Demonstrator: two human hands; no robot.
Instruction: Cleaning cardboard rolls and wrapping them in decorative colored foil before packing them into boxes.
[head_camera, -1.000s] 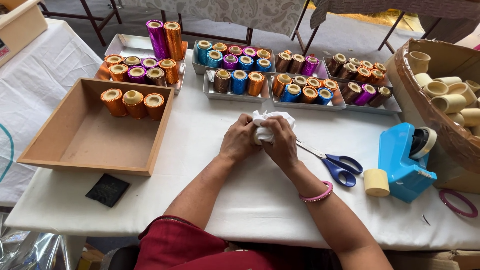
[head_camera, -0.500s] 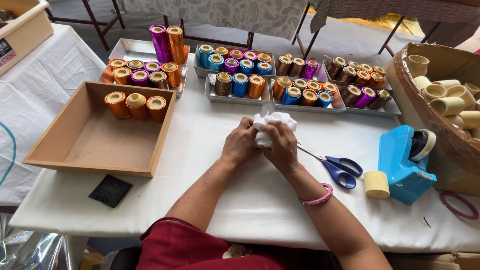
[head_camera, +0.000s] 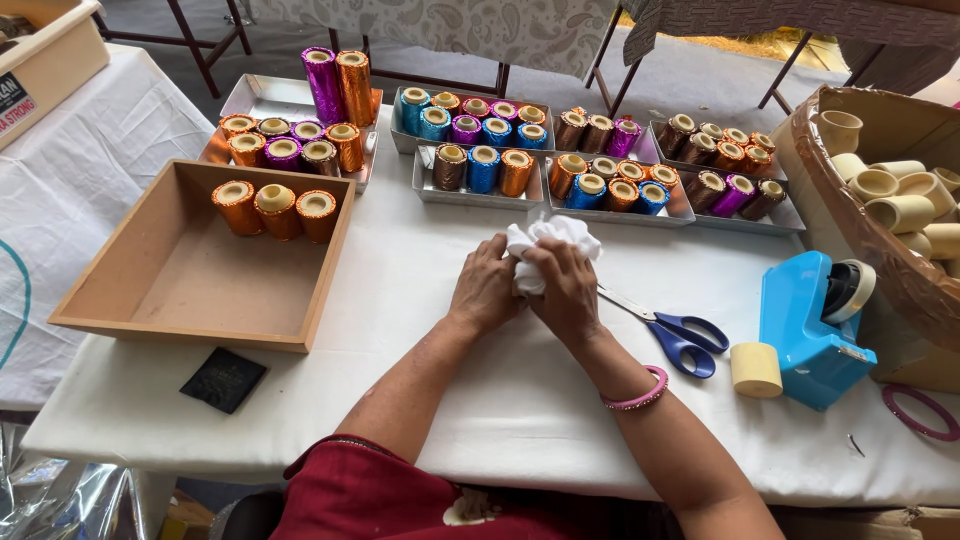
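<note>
Both my hands meet at the middle of the white table (head_camera: 420, 400) and bunch up a crumpled white cloth (head_camera: 545, 240). My left hand (head_camera: 484, 290) grips its left side and my right hand (head_camera: 568, 290), with a pink bangle at the wrist, grips its right side. Blue-handled scissors (head_camera: 680, 335) lie just right of my right hand. The part of the cloth between my palms is hidden.
A wooden tray (head_camera: 190, 265) with three orange foil spools stands at the left. Metal trays (head_camera: 480, 190) of several coloured foil spools line the far side. A blue tape dispenser (head_camera: 815, 325), a bare cream spool (head_camera: 756, 369), a basket (head_camera: 870, 230) of bare spools and a black square (head_camera: 223, 379) sit around.
My hands stay together on the white cloth, working it slightly; the cloth's folds have shifted a little. Nothing else on the table has moved.
</note>
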